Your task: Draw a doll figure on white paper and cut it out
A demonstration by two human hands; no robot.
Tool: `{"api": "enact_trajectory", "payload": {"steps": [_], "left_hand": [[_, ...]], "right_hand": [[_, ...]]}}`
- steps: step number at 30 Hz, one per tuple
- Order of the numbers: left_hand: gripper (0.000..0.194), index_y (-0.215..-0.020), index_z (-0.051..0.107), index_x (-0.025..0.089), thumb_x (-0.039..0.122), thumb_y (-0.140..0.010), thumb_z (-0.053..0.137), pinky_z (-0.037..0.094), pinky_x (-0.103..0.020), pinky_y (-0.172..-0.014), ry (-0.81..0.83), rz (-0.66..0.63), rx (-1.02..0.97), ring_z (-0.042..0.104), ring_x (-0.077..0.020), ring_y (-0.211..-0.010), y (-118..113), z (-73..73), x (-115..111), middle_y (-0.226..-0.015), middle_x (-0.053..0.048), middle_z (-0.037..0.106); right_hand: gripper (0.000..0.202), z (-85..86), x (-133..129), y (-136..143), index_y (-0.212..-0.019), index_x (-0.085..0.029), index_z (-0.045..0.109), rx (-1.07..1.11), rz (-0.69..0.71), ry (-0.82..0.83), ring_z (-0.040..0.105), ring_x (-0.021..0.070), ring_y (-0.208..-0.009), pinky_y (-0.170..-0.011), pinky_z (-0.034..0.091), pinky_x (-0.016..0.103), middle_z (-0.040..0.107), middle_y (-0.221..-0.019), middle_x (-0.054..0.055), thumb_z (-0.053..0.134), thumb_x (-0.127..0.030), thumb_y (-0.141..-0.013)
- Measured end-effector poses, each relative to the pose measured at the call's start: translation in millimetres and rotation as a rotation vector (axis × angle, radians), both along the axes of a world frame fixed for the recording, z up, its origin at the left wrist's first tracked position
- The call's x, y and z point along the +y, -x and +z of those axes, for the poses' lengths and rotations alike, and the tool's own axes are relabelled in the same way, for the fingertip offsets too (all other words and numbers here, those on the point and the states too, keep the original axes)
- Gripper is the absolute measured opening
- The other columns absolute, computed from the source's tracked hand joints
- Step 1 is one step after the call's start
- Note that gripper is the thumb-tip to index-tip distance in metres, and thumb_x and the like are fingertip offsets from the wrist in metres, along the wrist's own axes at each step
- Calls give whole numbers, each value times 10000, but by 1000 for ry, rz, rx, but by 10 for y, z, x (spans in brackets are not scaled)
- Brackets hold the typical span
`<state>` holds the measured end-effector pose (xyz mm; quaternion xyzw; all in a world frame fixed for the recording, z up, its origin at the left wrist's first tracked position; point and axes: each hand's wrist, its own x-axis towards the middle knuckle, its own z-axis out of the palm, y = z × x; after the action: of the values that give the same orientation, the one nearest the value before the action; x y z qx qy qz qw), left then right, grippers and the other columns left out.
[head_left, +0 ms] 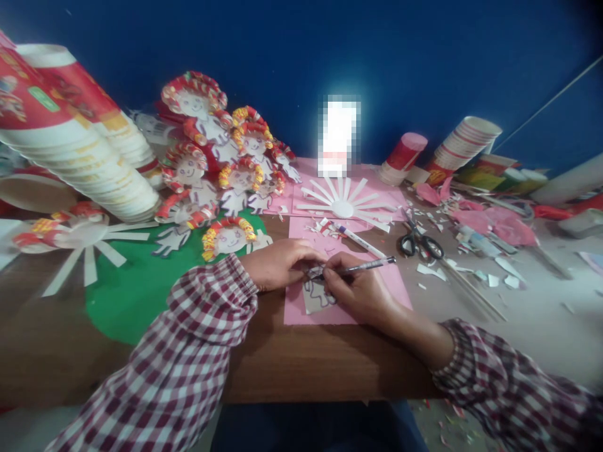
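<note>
A small white paper [318,302] with a dark outlined figure drawn on it lies on a pink sheet [346,317]. My left hand [277,263] is closed at its top edge, thumb and fingers holding it against the sheet. In my right hand [360,292], a dark-barrelled pen [370,265] is pinched, its tip end down at the drawing near the left fingertips. The exact tip contact is hidden by the fingers. Just beyond the hands lies a white marker [358,240].
Paper dolls with ringed red and yellow hair [193,103] stand at left behind a green sheet [127,301]. Stacked paper cups [89,157] lean at far left, others [466,141] at back right. A white strip-cut cup [342,208], scissors [419,243] and scraps lie beyond.
</note>
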<state>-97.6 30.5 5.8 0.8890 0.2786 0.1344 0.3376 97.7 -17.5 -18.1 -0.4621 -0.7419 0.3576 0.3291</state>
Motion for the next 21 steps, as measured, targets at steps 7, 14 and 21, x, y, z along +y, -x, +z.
{"api": "enact_trajectory", "payload": {"steps": [7,14,21], "left_hand": [[345,-1125,620,171,81,-798,554,437,-282,-866,-4,-3,2,593,-172,-980,-2,0,5,-1077,-69,651],[336,-1121,620,172,89,-802,554,438,-288,-870,-12,-2,9,594,-172,-968,1,5,1,-1064,-67,651],[363,-1120,623,171,60,-780,560,436,-298,-879,-16,1,67,587,-174,-965,5,10,2,-1063,-67,644]], "right_hand": [[73,5,2,-3,-770,-187,541,-6,3,0,537,103,-554,-552,444,210,582,-619,-22,505,-163,-829],[76,3,-2,-4,-759,-188,535,-3,5,-5,531,105,-560,-559,440,212,575,-617,-23,508,-170,-828],[81,4,-6,-8,-758,-188,535,-16,-2,-4,528,106,-555,-549,436,211,572,-612,-23,506,-183,-833]]}}
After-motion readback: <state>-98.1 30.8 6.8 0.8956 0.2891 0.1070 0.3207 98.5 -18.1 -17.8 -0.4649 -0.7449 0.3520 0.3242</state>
